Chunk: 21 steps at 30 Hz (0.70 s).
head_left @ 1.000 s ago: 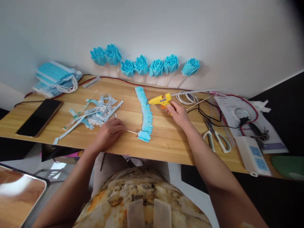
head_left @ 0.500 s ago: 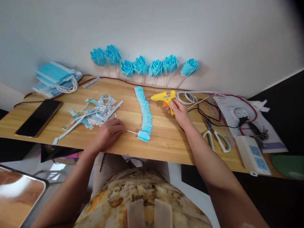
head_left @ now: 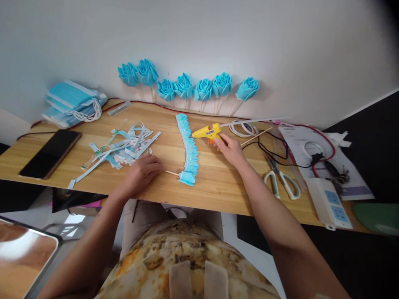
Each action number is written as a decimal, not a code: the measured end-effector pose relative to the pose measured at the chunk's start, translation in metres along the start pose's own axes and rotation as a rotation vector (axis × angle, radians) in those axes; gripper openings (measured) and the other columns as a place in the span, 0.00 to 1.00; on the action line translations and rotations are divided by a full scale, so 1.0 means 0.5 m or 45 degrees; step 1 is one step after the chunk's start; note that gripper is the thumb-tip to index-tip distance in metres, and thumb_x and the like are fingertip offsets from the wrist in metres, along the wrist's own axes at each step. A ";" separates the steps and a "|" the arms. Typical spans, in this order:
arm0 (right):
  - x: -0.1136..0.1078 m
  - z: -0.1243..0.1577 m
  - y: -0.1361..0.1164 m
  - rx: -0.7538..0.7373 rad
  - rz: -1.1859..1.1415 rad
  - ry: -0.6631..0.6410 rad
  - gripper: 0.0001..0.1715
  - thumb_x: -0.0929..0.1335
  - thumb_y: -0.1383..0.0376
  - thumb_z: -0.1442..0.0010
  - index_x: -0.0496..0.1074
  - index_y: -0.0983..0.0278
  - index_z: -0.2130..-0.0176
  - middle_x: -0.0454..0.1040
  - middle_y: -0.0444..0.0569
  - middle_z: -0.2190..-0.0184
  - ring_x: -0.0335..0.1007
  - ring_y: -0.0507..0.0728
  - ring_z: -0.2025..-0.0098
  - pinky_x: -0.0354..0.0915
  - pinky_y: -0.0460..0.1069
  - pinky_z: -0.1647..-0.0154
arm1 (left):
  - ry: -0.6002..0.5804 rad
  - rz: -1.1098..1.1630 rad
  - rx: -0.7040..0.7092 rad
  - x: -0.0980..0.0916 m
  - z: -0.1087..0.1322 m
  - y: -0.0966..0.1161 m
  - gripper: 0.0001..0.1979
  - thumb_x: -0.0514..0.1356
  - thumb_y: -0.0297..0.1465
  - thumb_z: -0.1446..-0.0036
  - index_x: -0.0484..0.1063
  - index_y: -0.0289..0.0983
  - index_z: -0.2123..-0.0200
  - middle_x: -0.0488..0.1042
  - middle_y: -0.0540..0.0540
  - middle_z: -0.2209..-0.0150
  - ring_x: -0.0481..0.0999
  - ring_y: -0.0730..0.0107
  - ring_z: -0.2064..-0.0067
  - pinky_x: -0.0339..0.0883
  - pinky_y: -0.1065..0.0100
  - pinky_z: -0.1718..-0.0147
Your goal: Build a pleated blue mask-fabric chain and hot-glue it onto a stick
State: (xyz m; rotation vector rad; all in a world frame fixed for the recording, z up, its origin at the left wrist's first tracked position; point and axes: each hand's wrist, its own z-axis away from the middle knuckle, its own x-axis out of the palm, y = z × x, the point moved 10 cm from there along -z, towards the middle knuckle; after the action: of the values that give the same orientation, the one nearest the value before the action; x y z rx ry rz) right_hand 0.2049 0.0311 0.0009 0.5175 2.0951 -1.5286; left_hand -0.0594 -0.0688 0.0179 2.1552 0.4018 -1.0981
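In my right hand is a yellow glue gun, its tip at the upper part of a blue pleated strip. A long glue stick sticks out of its back. The strip lies on the wooden table with points along its right edge. Its near end is wrapped at a thin wooden stick, forming a small blue roll. My left hand rests on the table with its fingers closed on the other end of that stick.
Blue flowers on sticks lean along the wall. White and blue scraps, a phone and stacked face masks lie left. Scissors, cables, a power strip and a paper sheet are on the right.
My right hand has moved the glue gun left and slightly down along the strip, and its tip now meets the strip. My left hand has stayed on the stick.
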 end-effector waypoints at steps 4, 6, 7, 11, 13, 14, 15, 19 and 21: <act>-0.004 0.000 -0.011 -0.015 0.022 0.016 0.21 0.63 0.50 0.35 0.74 0.63 0.60 0.77 0.47 0.72 0.70 0.54 0.71 0.62 0.49 0.66 | -0.027 0.010 0.014 0.000 0.001 0.000 0.12 0.53 0.26 0.32 0.77 0.35 0.63 0.75 0.43 0.63 0.71 0.65 0.60 0.63 0.66 0.61; -0.005 -0.001 -0.010 -0.004 -0.005 0.009 0.21 0.64 0.50 0.36 0.75 0.63 0.61 0.75 0.46 0.74 0.68 0.54 0.72 0.62 0.48 0.67 | -0.073 0.016 0.011 0.001 0.003 0.001 0.12 0.53 0.27 0.32 0.77 0.35 0.63 0.75 0.44 0.63 0.71 0.66 0.61 0.63 0.67 0.61; -0.006 -0.001 -0.008 0.007 -0.033 0.008 0.20 0.65 0.50 0.38 0.75 0.63 0.61 0.74 0.45 0.74 0.67 0.53 0.72 0.61 0.48 0.68 | -0.097 0.018 0.008 0.002 0.004 0.002 0.12 0.53 0.27 0.32 0.77 0.35 0.63 0.75 0.44 0.63 0.71 0.66 0.61 0.63 0.67 0.61; -0.016 -0.001 0.014 0.088 -0.252 0.071 0.19 0.70 0.49 0.43 0.74 0.62 0.63 0.67 0.40 0.78 0.60 0.50 0.76 0.55 0.46 0.75 | -0.118 0.022 0.005 -0.002 0.010 0.005 0.13 0.53 0.27 0.32 0.77 0.35 0.63 0.75 0.44 0.64 0.71 0.66 0.61 0.63 0.67 0.61; -0.016 0.000 0.021 0.111 -0.327 0.080 0.19 0.70 0.49 0.43 0.74 0.62 0.63 0.66 0.40 0.79 0.58 0.50 0.77 0.54 0.45 0.77 | -0.085 0.035 0.008 -0.005 0.013 0.005 0.12 0.53 0.27 0.32 0.77 0.35 0.63 0.75 0.44 0.64 0.71 0.66 0.61 0.63 0.67 0.61; -0.014 0.000 0.021 0.103 -0.318 0.070 0.19 0.70 0.49 0.43 0.75 0.62 0.61 0.66 0.40 0.78 0.58 0.50 0.77 0.54 0.45 0.77 | -0.060 0.045 0.007 -0.007 0.015 0.004 0.12 0.53 0.27 0.32 0.77 0.35 0.64 0.75 0.44 0.64 0.71 0.66 0.61 0.63 0.67 0.60; -0.011 -0.001 0.017 0.084 -0.280 0.055 0.20 0.70 0.50 0.43 0.75 0.62 0.60 0.67 0.40 0.78 0.59 0.50 0.76 0.55 0.45 0.76 | -0.039 0.055 0.004 -0.008 0.016 0.003 0.12 0.53 0.27 0.32 0.77 0.35 0.63 0.75 0.44 0.64 0.71 0.67 0.61 0.63 0.66 0.60; -0.009 -0.001 0.000 0.020 -0.124 0.059 0.19 0.69 0.52 0.41 0.76 0.63 0.59 0.69 0.42 0.74 0.61 0.52 0.72 0.58 0.46 0.71 | -0.010 0.082 -0.009 -0.008 0.018 0.002 0.11 0.54 0.27 0.32 0.77 0.35 0.63 0.75 0.44 0.63 0.71 0.67 0.61 0.62 0.66 0.59; -0.011 -0.001 -0.003 0.025 -0.115 0.088 0.19 0.68 0.52 0.40 0.76 0.64 0.60 0.70 0.43 0.74 0.61 0.52 0.71 0.58 0.46 0.71 | -0.013 0.086 -0.013 -0.008 0.018 0.003 0.11 0.54 0.27 0.32 0.76 0.35 0.64 0.75 0.44 0.64 0.71 0.67 0.61 0.62 0.66 0.59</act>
State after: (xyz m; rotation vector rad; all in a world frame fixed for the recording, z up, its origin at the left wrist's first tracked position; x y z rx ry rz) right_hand 0.2086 0.0309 0.0054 0.4950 2.1845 -1.6045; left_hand -0.0663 -0.0758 0.0178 2.1377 0.3272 -1.0674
